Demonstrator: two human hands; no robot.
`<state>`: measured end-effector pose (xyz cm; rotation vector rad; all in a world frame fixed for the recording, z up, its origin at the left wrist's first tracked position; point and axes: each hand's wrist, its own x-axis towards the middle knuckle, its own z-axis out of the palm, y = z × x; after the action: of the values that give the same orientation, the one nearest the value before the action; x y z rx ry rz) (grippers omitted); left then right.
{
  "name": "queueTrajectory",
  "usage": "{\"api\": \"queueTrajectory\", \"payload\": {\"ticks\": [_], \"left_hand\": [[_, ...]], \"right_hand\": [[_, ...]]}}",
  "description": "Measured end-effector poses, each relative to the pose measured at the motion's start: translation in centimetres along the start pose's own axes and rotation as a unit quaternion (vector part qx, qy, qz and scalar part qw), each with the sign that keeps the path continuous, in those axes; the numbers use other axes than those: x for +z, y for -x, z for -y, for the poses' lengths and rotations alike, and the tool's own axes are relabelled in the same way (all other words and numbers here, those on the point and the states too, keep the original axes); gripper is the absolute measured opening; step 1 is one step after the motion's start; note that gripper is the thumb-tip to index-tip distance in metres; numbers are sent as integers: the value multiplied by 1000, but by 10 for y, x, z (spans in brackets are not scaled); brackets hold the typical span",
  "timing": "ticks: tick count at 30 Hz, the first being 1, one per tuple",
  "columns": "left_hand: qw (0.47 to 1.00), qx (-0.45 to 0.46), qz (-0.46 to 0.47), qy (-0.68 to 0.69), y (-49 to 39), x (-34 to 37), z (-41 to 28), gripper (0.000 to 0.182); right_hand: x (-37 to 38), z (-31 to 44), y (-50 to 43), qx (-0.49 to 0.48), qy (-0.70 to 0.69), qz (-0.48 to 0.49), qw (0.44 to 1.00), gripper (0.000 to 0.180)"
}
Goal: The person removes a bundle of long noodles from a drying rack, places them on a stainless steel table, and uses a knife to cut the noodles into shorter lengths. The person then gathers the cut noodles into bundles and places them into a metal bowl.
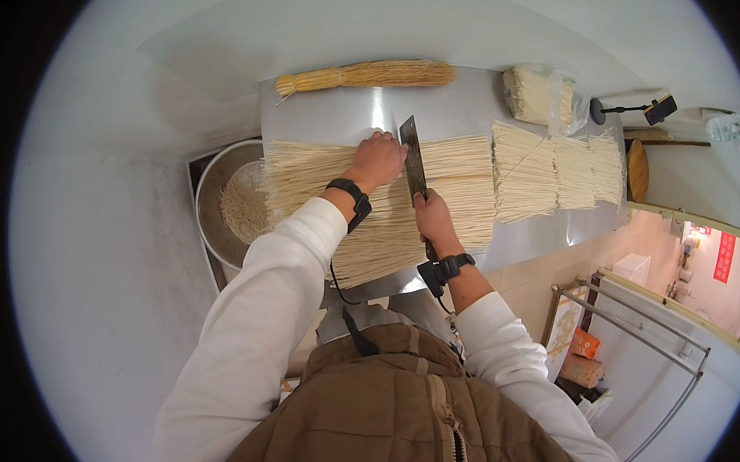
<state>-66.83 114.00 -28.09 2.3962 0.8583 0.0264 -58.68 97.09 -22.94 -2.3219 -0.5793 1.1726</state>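
A wide layer of pale dried noodle strands (370, 243) lies across the metal table (463, 103). My right hand (434, 222) grips the handle of a dark, broad-bladed knife (413, 158), whose blade stands across the strands. Just left of the blade, my left hand (380, 159) rests over the far part of the layer, its fingertips near the blade; whether it holds any strands cannot be told. Shorter cut noodle bundles (526, 181) lie to the right of the layer.
A straw whisk broom (394, 74) lies along the table's far edge. Bagged noodles (537, 97) and a phone on a stand (659, 110) are at the far right. A large metal basin (205, 207) with short noodle pieces (242, 205) adjoins the table's left end. A metal rack (634, 325) stands lower right.
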Motion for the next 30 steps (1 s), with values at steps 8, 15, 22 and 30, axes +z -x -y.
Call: {"api": "queueTrajectory", "payload": {"ticks": [8,15,22,30], "left_hand": [[997,-63,51,20,-35,-19,-19,76],[997,-59,53,12,-40,0,-13,67],[998,-59,10,6,-39,4,-18,65],[995,57,-34,70,22,-50,-5,44]], "right_hand": [[17,-17,-14,-23,98,-39,994,30],[17,-24,-21,-22,123,-41,991,30],[29,-45,-35,-74,116,-80,987,34],[-5,-18,-20,-104,30,-28,994,37]]}}
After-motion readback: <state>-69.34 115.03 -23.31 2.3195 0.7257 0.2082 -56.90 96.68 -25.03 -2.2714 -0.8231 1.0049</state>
